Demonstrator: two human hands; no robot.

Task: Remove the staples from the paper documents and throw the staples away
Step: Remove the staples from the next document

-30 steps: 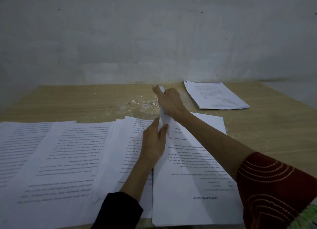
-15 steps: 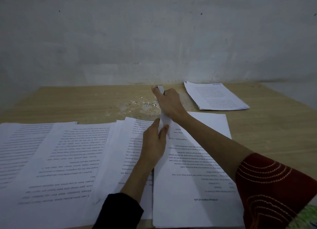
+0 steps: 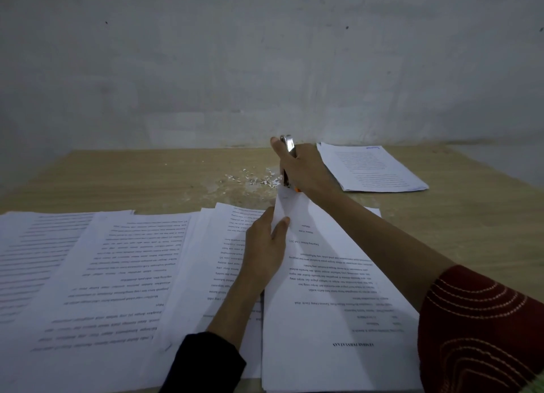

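So the right hand (image 3: pixel 304 169) was wrapped tight around a metal staple remover (image 3: pixel 288 146), its lower end right on the lifted far corner of the document (image 3: pixel 332 292) lying at the table's (image 3: pixel 141 174) near edge. The left hand (image 3: pixel 265 247) pinched that same corner just below the tool, thumb on top. A little pile of pulled staples (image 3: pixel 254 180) sat on the wood just left of the tool, with another stack of papers (image 3: pixel 374 169) off to the right.

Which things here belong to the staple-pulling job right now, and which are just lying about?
In use: right hand gripping the metal staple tool; left hand pinching the document at its raised corner; scatter of small pale bits.
Lying about: paper stack by the wall; spread documents at left.
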